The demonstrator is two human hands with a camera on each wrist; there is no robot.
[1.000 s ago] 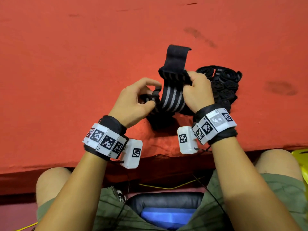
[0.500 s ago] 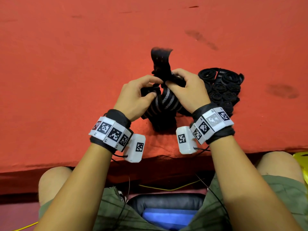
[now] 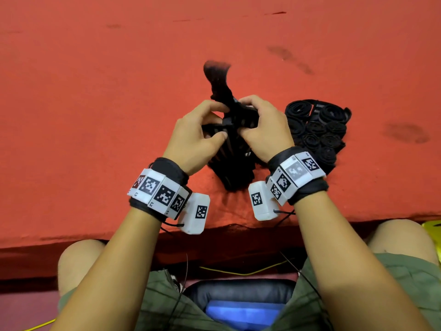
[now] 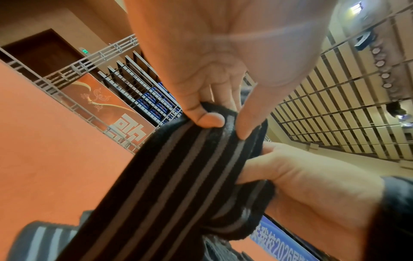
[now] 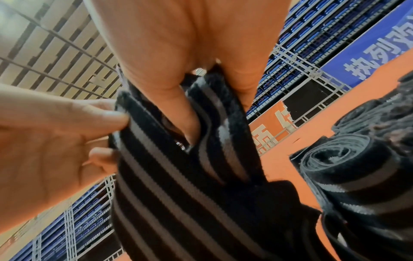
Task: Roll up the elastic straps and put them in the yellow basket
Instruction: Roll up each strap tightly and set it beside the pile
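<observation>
Both hands hold one black elastic strap with grey stripes [image 3: 235, 144] above the red table [image 3: 95, 103]. My left hand [image 3: 202, 134] pinches its left edge between thumb and fingers; the same strap [image 4: 178, 167] runs down from that pinch in the left wrist view. My right hand [image 3: 260, 125] grips the strap's upper fold, with its thumb tucked into the strap [image 5: 178, 176]. A blurred black end of the strap [image 3: 218, 77] sticks up beyond the hands. The yellow basket [image 3: 433, 226] shows only as a sliver at the right edge, below the table.
A cluster of several rolled black straps [image 3: 317, 130] lies on the table just right of my right hand; the rolled straps [image 5: 348, 173] also fill the right of the right wrist view. The table's near edge [image 3: 229, 228] runs above my knees.
The hands have drawn closer together and bunched the strap. Its free upper end has twisted from flat and wide to narrow and blurred, shifting left.
</observation>
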